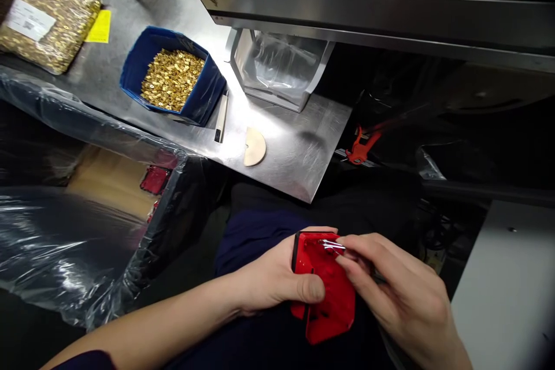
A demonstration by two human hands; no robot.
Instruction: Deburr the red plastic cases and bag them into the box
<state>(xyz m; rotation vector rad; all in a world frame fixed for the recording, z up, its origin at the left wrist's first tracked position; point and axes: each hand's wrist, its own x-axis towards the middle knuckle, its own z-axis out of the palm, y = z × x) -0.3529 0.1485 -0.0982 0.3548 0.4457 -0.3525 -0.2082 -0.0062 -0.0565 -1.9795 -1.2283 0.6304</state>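
My left hand [286, 280] grips a red plastic housing [332, 300] with a black edge, its thumb pressed on the inner face. The housing is tilted, with its hollow side toward me, above my lap. In my right hand [399, 283] a small shiny metal piece, perhaps tweezers or a clip [333, 244], is pinched between thumb and fingers. Its tip reaches into the upper part of the housing. Whether the tip touches anything there I cannot make out.
On the metal table [299, 144] stand a blue bin [134, 66] of small brass parts and a grey bin [314, 78] with clear plastic. A cutter-like tool [222, 117], a pale disc [255, 147] and a bag of brass parts [65, 8] lie there. A plastic-lined box [160, 202] stands left.
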